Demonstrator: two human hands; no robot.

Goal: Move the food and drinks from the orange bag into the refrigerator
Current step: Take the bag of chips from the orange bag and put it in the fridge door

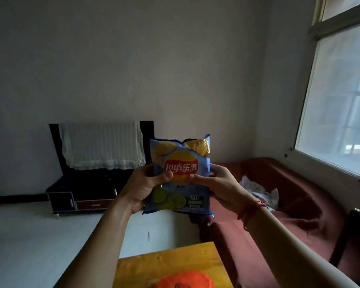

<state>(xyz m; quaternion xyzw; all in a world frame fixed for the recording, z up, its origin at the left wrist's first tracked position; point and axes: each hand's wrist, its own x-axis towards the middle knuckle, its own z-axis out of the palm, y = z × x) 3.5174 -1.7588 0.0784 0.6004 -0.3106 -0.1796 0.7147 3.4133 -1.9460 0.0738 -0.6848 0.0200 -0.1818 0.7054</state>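
Dim room (133, 59), yellow table (170, 265)

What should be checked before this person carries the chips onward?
1. The chip bag is out of the orange bag: ok, it is held up in the air.
2. Grip of the left hand: ok, thumb across the packet's front.
3. Grip of the right hand: ok, thumb on the front.
4. Packet sealed: cannot tell.
5. The refrigerator is open and the way to it is free: cannot tell, it is not in view.
6. Orange bag emptied: cannot tell, only its top shows on the table.
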